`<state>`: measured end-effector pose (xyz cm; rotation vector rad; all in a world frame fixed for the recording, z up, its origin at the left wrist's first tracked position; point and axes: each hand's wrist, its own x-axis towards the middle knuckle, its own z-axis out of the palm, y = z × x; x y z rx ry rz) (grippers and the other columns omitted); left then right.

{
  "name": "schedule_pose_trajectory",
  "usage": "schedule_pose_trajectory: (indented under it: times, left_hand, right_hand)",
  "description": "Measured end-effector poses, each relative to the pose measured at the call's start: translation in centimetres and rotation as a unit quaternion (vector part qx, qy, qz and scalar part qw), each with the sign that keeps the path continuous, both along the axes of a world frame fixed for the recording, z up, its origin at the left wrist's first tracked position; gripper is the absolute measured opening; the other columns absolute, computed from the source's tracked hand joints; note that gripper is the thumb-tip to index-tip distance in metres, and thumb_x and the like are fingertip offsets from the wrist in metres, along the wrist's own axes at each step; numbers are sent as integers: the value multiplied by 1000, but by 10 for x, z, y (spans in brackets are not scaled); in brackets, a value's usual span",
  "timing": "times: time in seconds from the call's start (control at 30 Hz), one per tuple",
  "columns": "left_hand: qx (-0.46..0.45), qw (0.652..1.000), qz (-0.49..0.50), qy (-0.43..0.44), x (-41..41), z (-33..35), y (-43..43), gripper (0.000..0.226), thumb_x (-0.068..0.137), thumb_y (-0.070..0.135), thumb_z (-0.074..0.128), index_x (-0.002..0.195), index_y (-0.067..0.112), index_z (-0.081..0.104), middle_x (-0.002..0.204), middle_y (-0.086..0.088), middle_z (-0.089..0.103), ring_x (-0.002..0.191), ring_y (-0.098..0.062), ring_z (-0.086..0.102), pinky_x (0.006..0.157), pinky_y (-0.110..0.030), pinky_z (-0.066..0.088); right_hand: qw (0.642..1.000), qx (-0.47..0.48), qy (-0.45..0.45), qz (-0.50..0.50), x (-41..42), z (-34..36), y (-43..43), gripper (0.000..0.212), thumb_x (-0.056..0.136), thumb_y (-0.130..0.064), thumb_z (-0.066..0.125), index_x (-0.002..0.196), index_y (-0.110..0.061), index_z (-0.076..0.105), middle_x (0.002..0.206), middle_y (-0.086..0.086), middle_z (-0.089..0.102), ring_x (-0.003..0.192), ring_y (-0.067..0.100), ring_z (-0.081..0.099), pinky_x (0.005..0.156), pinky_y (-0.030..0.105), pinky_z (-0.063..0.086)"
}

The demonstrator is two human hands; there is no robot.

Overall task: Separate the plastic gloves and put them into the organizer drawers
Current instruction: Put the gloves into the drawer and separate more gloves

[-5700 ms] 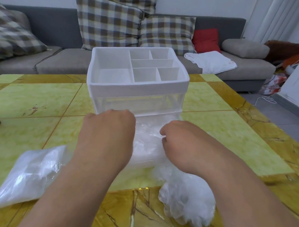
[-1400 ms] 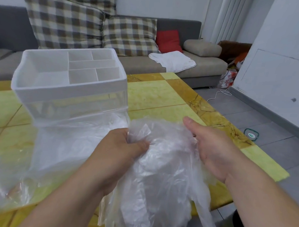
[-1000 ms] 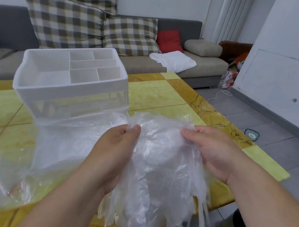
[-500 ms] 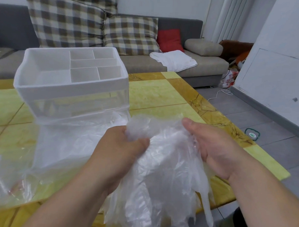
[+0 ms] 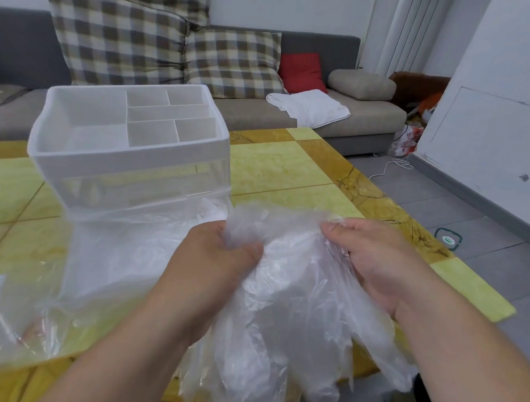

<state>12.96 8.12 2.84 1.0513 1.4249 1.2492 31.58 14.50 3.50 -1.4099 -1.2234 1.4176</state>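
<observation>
A crumpled bunch of thin clear plastic gloves (image 5: 283, 308) hangs in front of me over the table's near edge. My left hand (image 5: 212, 259) grips its upper left part, fingers curled into the plastic. My right hand (image 5: 373, 260) pinches the upper right edge between thumb and fingers. Behind the hands stands the white organizer (image 5: 129, 152) with a divided top tray and clear drawers below. Its bottom drawer (image 5: 128, 240) is pulled out toward me and holds more clear plastic.
A clear plastic bag (image 5: 12, 320) lies at the near left of the yellow tiled table (image 5: 283, 168). Behind the table runs a grey sofa (image 5: 346, 119) with checked cushions and a white cloth (image 5: 310, 107). Grey floor lies to the right.
Since half a second ago my hands have drawn apart a little, spreading the top of the glove bunch. My right thumb and fingers have closed on its edge. The organizer has stayed put.
</observation>
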Motion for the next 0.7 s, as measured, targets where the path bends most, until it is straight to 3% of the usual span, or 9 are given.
schedule_pose_trajectory:
  times: [0.07, 0.17, 0.23, 0.37, 0.43, 0.5, 0.53, 0.6, 0.7]
  left_hand:
    - [5, 1000, 8, -12, -1, 4, -1, 23, 72, 20, 69, 90, 7, 76, 90, -21, 75, 87, -45, 72, 86, -66, 52]
    - [18, 999, 22, -33, -3, 7, -2, 9, 84, 5, 71, 92, 4, 76, 91, -21, 76, 87, -42, 73, 86, -58, 55]
    - [21, 998, 32, -45, -8, 11, -3, 12, 91, 0, 64, 94, 3, 75, 91, -20, 76, 85, -39, 74, 80, -48, 58]
    - [30, 998, 38, -48, -18, 21, -4, 14, 91, 2, 64, 87, 4, 77, 88, -18, 76, 76, -31, 74, 70, -39, 57]
    - [45, 997, 53, -31, -31, 29, -3, 18, 90, 0, 63, 79, 6, 76, 77, -13, 75, 60, -23, 69, 55, -30, 55]
    - [63, 991, 111, -32, -48, 40, -2, 19, 90, -2, 63, 78, 10, 71, 66, -5, 71, 47, -17, 63, 44, -25, 52]
    - [83, 985, 147, -26, -58, 45, -2, 16, 91, -1, 63, 81, 11, 69, 64, -2, 69, 49, -18, 65, 46, -25, 55]
    - [142, 975, 169, 27, -75, 52, -4, 12, 86, 16, 74, 96, 18, 69, 77, 3, 73, 72, -19, 74, 65, -27, 61]
    - [164, 958, 27, 234, -79, 62, -16, 91, 52, 69, 83, 133, 40, 54, 118, 20, 68, 112, 4, 62, 95, -24, 46]
  right_hand:
    - [999, -15, 47, 22, 1, 2, 1, 25, 91, -26, 70, 101, -3, 74, 91, 14, 77, 82, 30, 73, 85, 50, 59]
    - [990, -41, 55, 121, 5, 7, 1, 43, 71, -39, 77, 98, -7, 74, 92, 9, 78, 87, 24, 75, 87, 41, 59]
    - [985, -21, -1, 170, 5, 8, 1, 34, 63, -28, 80, 89, -6, 73, 89, 12, 77, 81, 21, 75, 84, 39, 59]
    - [984, 21, 22, 175, 2, 14, 6, 8, 68, -8, 75, 76, -7, 77, 85, 19, 75, 69, 24, 72, 65, 33, 60]
    - [985, 51, 18, 163, 0, 23, 10, 16, 74, -3, 73, 89, 3, 74, 90, 24, 74, 76, 30, 72, 72, 38, 60]
    - [984, 77, 15, 161, -4, 33, 12, 23, 82, 3, 69, 105, 10, 69, 103, 31, 71, 91, 40, 68, 87, 53, 55]
    - [983, 86, 10, 162, -5, 36, 13, 24, 84, 4, 69, 106, 10, 68, 106, 31, 70, 94, 43, 68, 91, 56, 53]
    - [977, 111, -21, 179, -13, 42, 13, 20, 83, 1, 72, 102, 7, 71, 102, 28, 72, 92, 42, 69, 89, 54, 54]
    - [951, 152, -85, 256, -31, 48, 10, 13, 79, -7, 79, 90, -2, 76, 92, 20, 75, 78, 28, 69, 77, 39, 55]
